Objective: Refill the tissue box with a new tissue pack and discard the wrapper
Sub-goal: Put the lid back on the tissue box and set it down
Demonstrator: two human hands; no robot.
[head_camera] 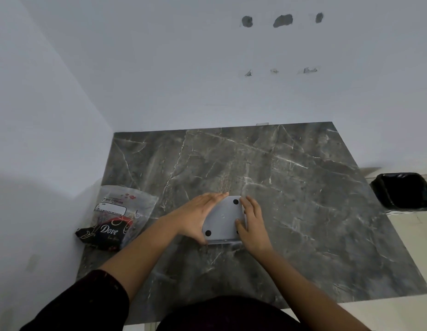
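Note:
A grey tissue box (221,219) lies upside down on the dark marble table (303,187), its flat base with black rubber feet facing up. My left hand (198,216) grips its left side, fingers along the far edge and thumb at the near corner. My right hand (252,222) holds its right side, thumb resting on the base. A tissue pack (117,216) in a clear and black wrapper printed "Dove" lies at the table's left edge, apart from both hands.
A bin lined with a black bag (403,191) stands on the floor beyond the table's right edge. White walls meet the table at the back and left. Bare marble stretches behind and to the right of the box.

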